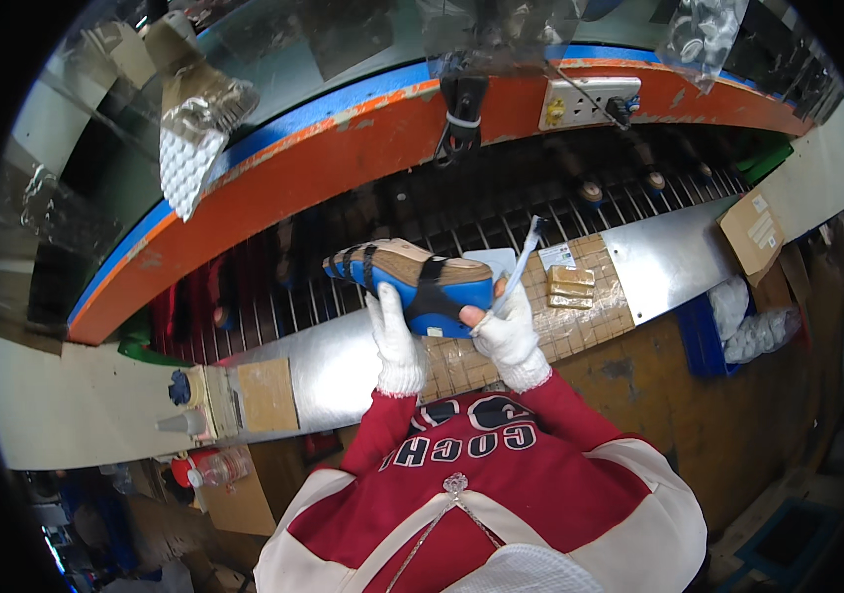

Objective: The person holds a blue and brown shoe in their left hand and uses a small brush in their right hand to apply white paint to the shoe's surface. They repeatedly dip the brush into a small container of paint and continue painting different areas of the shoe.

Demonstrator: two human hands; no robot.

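Observation:
A sandal on a blue shoe last [456,295] is held up at an angle over the bench front, its tan sole side facing up and black straps wrapped round it. My left hand [394,341], in a white glove, grips its lower side toward the toe. At the heel end my right hand [511,341], gloved with bare fingertips, presses a thumb against the blue side. Between that hand's fingers stands a thin white-handled brush [531,247] with a dark tip pointing up and away. The fingers behind the last are hidden.
Behind the bench runs a rack of metal rods [639,198] carrying more lasts [592,193] under an orange-edged machine hood [343,148]. Tan blocks [570,287] lie on taped cardboard at right. A blue crate [704,341] with plastic bags stands far right; a plastic bottle [224,467] sits lower left.

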